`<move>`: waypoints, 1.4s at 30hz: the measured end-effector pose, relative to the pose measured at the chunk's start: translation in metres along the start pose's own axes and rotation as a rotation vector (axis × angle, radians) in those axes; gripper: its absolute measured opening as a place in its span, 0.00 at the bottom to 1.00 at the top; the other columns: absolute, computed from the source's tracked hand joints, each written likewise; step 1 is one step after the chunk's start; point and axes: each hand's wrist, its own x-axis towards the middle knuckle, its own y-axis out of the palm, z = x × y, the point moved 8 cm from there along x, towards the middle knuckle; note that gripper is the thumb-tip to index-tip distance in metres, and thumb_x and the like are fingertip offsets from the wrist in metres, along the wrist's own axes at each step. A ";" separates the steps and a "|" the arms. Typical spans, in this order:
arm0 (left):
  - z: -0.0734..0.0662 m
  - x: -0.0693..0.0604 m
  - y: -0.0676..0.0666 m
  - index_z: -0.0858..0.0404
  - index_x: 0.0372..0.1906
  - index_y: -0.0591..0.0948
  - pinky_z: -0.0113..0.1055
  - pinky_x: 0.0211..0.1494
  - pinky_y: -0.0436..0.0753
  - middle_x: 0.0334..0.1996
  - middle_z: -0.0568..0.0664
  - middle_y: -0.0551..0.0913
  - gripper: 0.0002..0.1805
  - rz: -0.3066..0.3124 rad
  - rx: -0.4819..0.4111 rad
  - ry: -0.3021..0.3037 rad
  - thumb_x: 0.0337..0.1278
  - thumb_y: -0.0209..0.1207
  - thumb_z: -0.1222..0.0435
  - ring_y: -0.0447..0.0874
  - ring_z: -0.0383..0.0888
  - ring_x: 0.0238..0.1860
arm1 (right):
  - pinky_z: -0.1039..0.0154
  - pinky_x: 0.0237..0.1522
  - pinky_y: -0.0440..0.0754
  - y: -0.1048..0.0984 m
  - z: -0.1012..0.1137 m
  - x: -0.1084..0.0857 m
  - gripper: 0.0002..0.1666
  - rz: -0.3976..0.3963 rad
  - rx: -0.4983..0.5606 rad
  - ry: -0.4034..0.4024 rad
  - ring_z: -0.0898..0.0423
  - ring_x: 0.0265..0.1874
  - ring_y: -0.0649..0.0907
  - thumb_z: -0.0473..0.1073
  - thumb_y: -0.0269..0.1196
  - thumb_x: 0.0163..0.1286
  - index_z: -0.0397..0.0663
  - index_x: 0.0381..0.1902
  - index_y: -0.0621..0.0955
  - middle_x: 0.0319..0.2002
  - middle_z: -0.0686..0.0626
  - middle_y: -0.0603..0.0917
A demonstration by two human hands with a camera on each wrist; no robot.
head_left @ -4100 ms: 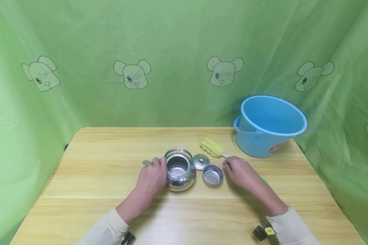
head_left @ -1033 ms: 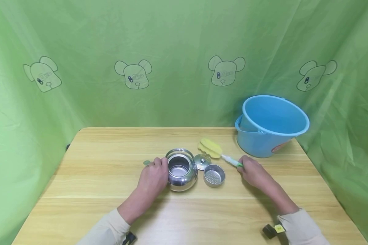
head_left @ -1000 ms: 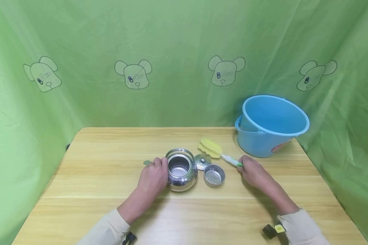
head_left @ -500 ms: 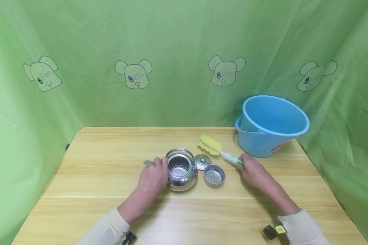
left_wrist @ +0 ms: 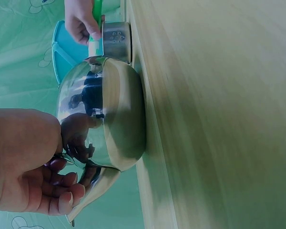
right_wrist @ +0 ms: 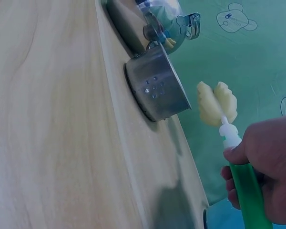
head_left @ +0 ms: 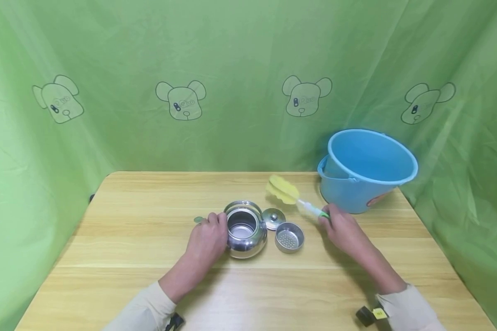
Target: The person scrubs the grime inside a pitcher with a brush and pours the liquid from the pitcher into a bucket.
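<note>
A shiny steel teapot (head_left: 245,243) stands uncovered on the table, its inside visible from above. My left hand (head_left: 207,236) holds it at its left side; in the left wrist view the fingers of that hand (left_wrist: 33,167) curl by the spout of the pot (left_wrist: 119,114). My right hand (head_left: 344,230) grips the green and white handle of a brush with a yellow sponge head (head_left: 283,189), raised above the table. The right wrist view shows that hand (right_wrist: 271,167) round the handle, the sponge (right_wrist: 217,104) pointing away. Between the hands sit a round lid (head_left: 274,218) and a perforated strainer cup (head_left: 289,237).
A light blue bucket (head_left: 366,161) with its handle hanging at the left stands at the back right of the wooden table (head_left: 149,193). Green curtain cloth (head_left: 240,138) hangs behind and on both sides.
The right hand has slid back along the brush to its green handle, and the sponge head has lifted off the table. The left hand and the teapot have stayed in place.
</note>
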 end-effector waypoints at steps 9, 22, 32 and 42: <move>0.000 0.000 -0.001 0.66 0.34 0.75 0.28 0.13 0.75 0.21 0.51 0.76 0.07 -0.005 -0.008 -0.009 0.63 0.60 0.67 0.74 0.41 0.16 | 0.48 0.35 0.87 -0.008 0.007 0.000 0.11 -0.048 0.002 -0.033 0.48 0.31 0.81 0.38 0.61 0.76 0.34 0.48 0.76 0.30 0.43 0.82; 0.000 0.000 0.000 0.66 0.34 0.75 0.29 0.13 0.76 0.21 0.51 0.76 0.07 -0.006 -0.008 -0.010 0.63 0.60 0.67 0.73 0.41 0.16 | 0.55 0.32 0.83 -0.017 0.021 -0.005 0.12 -0.134 0.021 -0.091 0.52 0.29 0.79 0.42 0.63 0.76 0.38 0.47 0.78 0.28 0.48 0.81; 0.000 0.000 0.000 0.66 0.34 0.75 0.29 0.13 0.76 0.21 0.51 0.76 0.07 -0.005 -0.013 -0.014 0.62 0.60 0.67 0.74 0.41 0.16 | 0.54 0.35 0.82 -0.023 0.035 -0.009 0.11 -0.140 0.014 -0.096 0.51 0.32 0.78 0.43 0.63 0.76 0.40 0.47 0.79 0.30 0.48 0.80; -0.001 0.000 0.000 0.66 0.33 0.75 0.28 0.13 0.75 0.21 0.51 0.76 0.08 -0.005 0.010 -0.008 0.63 0.61 0.66 0.74 0.41 0.16 | 0.48 0.41 0.86 -0.029 0.053 -0.012 0.12 -0.196 -0.022 -0.183 0.47 0.37 0.83 0.43 0.65 0.74 0.39 0.45 0.82 0.34 0.46 0.84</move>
